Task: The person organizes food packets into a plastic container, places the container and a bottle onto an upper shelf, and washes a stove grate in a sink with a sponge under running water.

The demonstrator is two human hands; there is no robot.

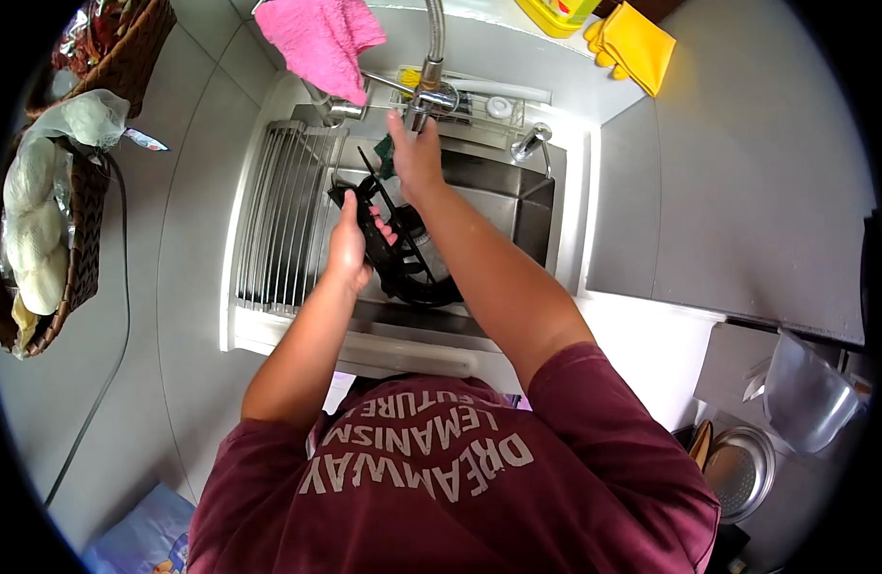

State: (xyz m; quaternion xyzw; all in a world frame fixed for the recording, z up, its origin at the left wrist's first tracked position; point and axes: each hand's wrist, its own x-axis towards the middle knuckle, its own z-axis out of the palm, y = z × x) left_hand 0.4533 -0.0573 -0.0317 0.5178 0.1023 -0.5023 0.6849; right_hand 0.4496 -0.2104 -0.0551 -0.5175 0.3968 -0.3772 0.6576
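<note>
My left hand (349,244) is closed round one side of a black stove grate (403,263), an open frame with bars and a curved lower edge. It is tilted over the sink (532,210), and pink fingertips show through its gaps. My right hand (417,158) is just below the metal faucet (433,96), above the upper end of the grate. A dark green scouring pad (385,158) shows at its left side, held against the fingers. Part of the grate is hidden behind my right forearm.
A metal drying rack (278,220) covers the sink's left side. A pink cloth (321,43) hangs beside the faucet, and a soap dispenser (532,142) stands at the right rim. Yellow gloves (637,48) lie on the back ledge. Woven baskets (87,239) are at left.
</note>
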